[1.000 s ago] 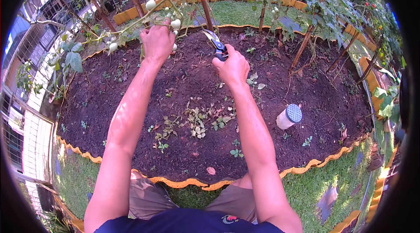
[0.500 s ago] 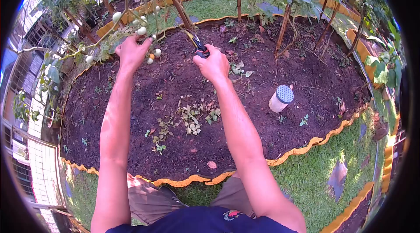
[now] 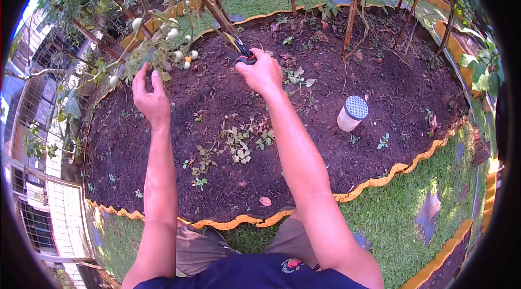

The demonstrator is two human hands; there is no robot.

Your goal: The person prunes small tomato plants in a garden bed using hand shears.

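While both arms reach over the soil bed (image 3: 315, 159), the tomato plant (image 3: 147, 52) hangs at its far left edge, stems sprawling. Wooden stakes (image 3: 351, 23) stand along the far side, presumably as plant supports. Left hand (image 3: 151, 99) is at the lower leaves, thumb and fingers spread; can't tell if a fingertip touches foliage. Right hand (image 3: 262, 74) is wrapped round the handles of the pruning shears (image 3: 241, 49), blades aimed forward, well apart from the left hand, likely for finger safety. Shears sit above the soil, right of the fruit: dark grips, bit of red, slim blades; can't tell if those are parted. Container (image 3: 353, 114) with perforated lid stands on the soil. Tomatoes (image 3: 172, 33): mostly pale green, one bright red.
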